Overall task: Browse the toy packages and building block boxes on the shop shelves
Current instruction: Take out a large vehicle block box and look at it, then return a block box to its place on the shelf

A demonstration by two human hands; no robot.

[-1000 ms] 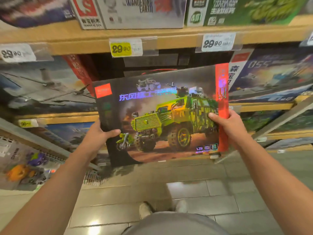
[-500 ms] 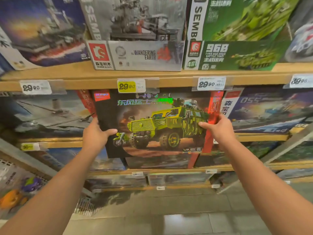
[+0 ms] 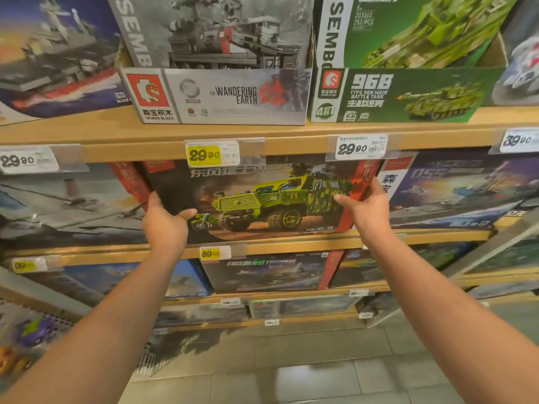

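Both hands have a grip on the green truck box [image 3: 256, 199], one per side: left hand [image 3: 164, 225] with its thumb hooked over the front near the bottom left corner, right hand [image 3: 369, 209] with its thumb across the front by the red strip on the right edge. Fingers of both go behind the box, so can't see them. The box stands upright in the middle shelf [image 3: 262, 243] slot, its bottom edge right at the shelf lip, though whether it's actually resting there is hard to say. Its top is tucked behind the yellow 29.90 price tag [image 3: 211, 154], which cuts into the title text. Neighbouring boxes either side are blurry, a grey plane-ish one left, a blue 055 ship box [image 3: 460, 193] right. Up top sit the Wandering Earth box [image 3: 221, 94] and a green 968 tank box [image 3: 402, 94], both cropped by the frame. Lower shelves are dim and smeared, and an 89.00 tag [image 3: 214, 253] hangs just under the truck box.
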